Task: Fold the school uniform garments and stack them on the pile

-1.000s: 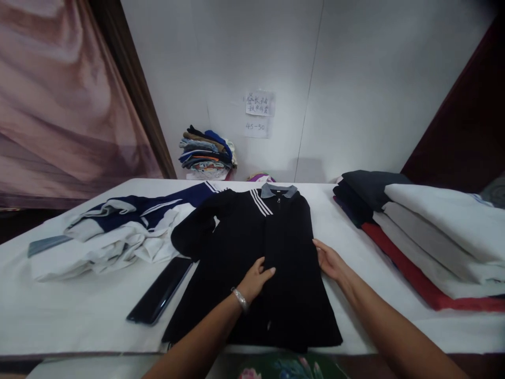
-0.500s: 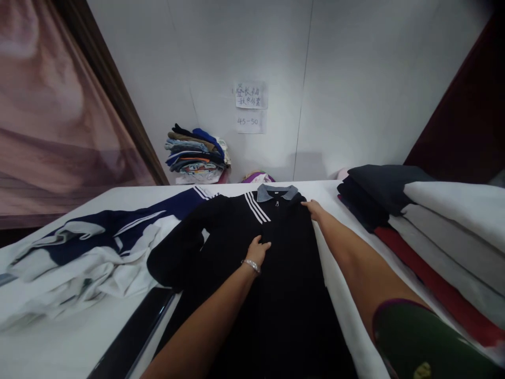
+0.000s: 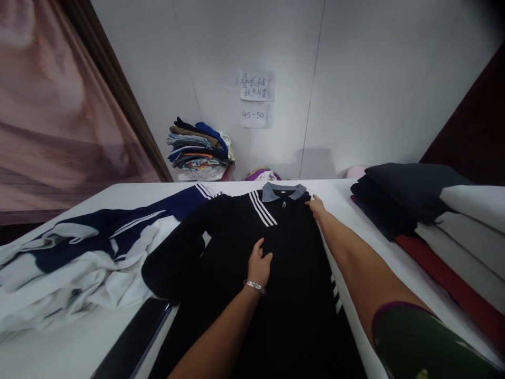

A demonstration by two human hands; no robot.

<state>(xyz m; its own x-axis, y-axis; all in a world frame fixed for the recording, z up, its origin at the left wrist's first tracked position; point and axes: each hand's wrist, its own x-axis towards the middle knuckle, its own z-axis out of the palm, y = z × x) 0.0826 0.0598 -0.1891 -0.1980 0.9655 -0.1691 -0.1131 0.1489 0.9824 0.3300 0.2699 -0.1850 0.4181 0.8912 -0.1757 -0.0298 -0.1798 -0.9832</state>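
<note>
A black long-sleeved top with a grey collar, a short zip and white stripes on its left-hand shoulder is laid out in front of me. My left hand, wearing a bracelet, rests on the chest with finger and thumb spread apart. At the right-hand shoulder seam, beside the collar, my right hand has its fingers closed on the edge of the fabric. The sleeve on the left lies bent outward. On the right, most of the other sleeve is out of sight, with white stripes showing along that side.
A navy and white garment lies crumpled on the left of the white table, near a dark glossy strip. Folded clothes are stacked at right. Another clothes pile stands behind the table, below paper signs.
White stripes now show along the top's right side, where plain black was before. My left hand stays on the chest and my right hand at the shoulder. The view has shifted slightly.
</note>
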